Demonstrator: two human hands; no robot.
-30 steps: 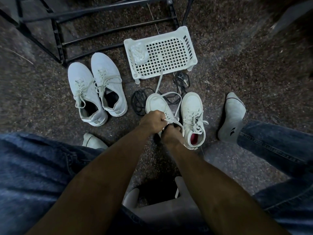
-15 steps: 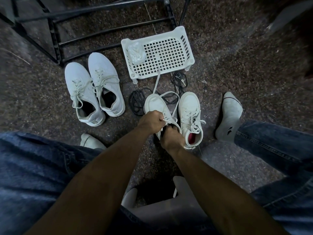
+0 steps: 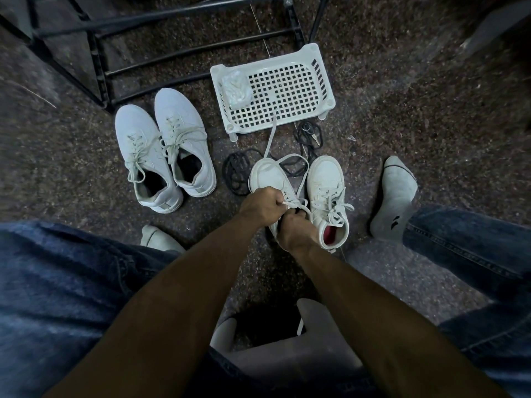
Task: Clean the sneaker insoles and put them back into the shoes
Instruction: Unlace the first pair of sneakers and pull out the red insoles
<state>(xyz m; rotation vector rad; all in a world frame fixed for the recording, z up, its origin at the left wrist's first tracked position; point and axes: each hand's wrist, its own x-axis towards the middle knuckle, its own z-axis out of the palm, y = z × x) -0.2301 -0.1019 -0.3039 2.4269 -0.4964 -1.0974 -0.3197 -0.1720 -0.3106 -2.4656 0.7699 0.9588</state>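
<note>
My left hand point(image 3: 263, 206) pinches the white lace point(image 3: 290, 201) of the high-top sneaker point(image 3: 268, 175) on the floor point(image 3: 431, 133). My right hand point(image 3: 293, 232) sits at the shoe's mouth, fingers curled down at the opening; I cannot tell what it holds. Since a second ago both hands have hardly moved, only the view has slid a little. I think the lace is being worked loose, so the insole is not out yet. I cannot see any insole here. The other high-top point(image 3: 327, 193) stands just beside it, laced, with red lining showing. A second white pair point(image 3: 163, 150) waits to the left. A white plastic basket point(image 3: 316, 67) lies past the shoes, with a clear packet point(image 3: 236, 90) in it. Black cord point(image 3: 237, 173) lies between them.
</note>
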